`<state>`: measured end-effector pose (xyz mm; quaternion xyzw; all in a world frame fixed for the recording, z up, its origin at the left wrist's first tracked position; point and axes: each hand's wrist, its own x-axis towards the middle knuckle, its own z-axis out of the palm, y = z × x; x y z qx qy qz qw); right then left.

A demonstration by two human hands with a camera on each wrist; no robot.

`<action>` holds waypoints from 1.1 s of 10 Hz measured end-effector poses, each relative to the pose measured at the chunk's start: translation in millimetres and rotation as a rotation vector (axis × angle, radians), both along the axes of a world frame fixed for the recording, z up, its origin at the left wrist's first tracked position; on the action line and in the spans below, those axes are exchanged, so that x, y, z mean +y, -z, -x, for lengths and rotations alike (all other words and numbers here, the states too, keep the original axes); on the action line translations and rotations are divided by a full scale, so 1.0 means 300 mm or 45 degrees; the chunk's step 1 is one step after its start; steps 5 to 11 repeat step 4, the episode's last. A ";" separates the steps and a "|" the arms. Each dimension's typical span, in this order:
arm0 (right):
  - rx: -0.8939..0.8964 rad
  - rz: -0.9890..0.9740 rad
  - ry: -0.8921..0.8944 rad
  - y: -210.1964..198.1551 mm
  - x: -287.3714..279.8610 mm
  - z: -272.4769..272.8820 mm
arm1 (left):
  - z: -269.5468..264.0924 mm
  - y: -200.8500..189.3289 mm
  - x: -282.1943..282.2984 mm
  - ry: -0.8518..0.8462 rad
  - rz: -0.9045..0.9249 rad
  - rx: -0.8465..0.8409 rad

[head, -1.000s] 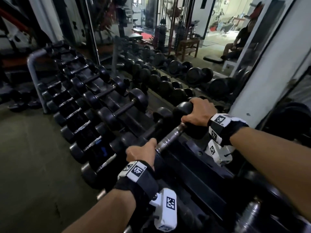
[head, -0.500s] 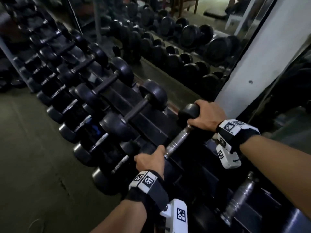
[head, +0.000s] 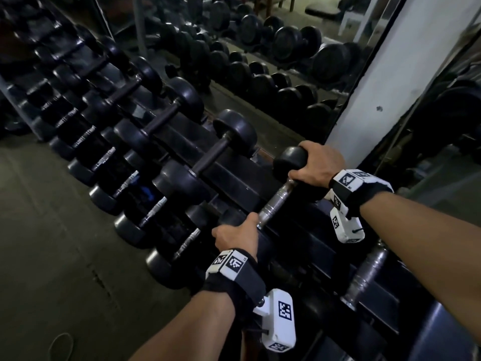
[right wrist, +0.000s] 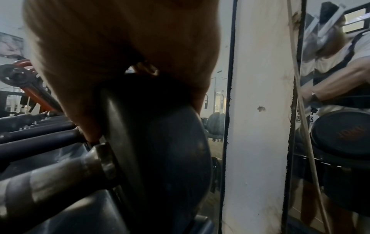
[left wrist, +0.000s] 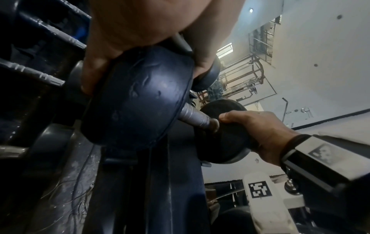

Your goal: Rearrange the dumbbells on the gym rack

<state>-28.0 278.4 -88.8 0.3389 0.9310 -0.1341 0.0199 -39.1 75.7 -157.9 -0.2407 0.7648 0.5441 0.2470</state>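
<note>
Dumbbell (head: 277, 203) with a bare steel handle sits at the right end of the gym rack's (head: 234, 183) upper tier, beside a white pillar (head: 385, 82). Left hand (head: 235, 237) fingers (left wrist: 94, 66) curl over its near head; right hand (head: 316, 166) fingers wrap its far head. Other dumbbells (head: 205, 155) line the rack leftward.

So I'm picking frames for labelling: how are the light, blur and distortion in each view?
Head view: dim, rack rows at upper left smeared, steel handle sharp. Left wrist view: the dumbbell crisp, lit by bright walls, lines bent by the lens. Right wrist view: right hand blurred and close, weight head dark.
</note>
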 end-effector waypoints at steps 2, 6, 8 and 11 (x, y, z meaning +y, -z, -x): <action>0.020 0.136 0.061 -0.011 -0.017 -0.017 | 0.011 -0.007 -0.031 0.094 -0.026 -0.018; 0.426 0.165 0.182 -0.044 -0.073 -0.101 | 0.165 -0.014 -0.210 0.407 0.024 0.232; 0.426 0.165 0.182 -0.044 -0.073 -0.101 | 0.165 -0.014 -0.210 0.407 0.024 0.232; 0.426 0.165 0.182 -0.044 -0.073 -0.101 | 0.165 -0.014 -0.210 0.407 0.024 0.232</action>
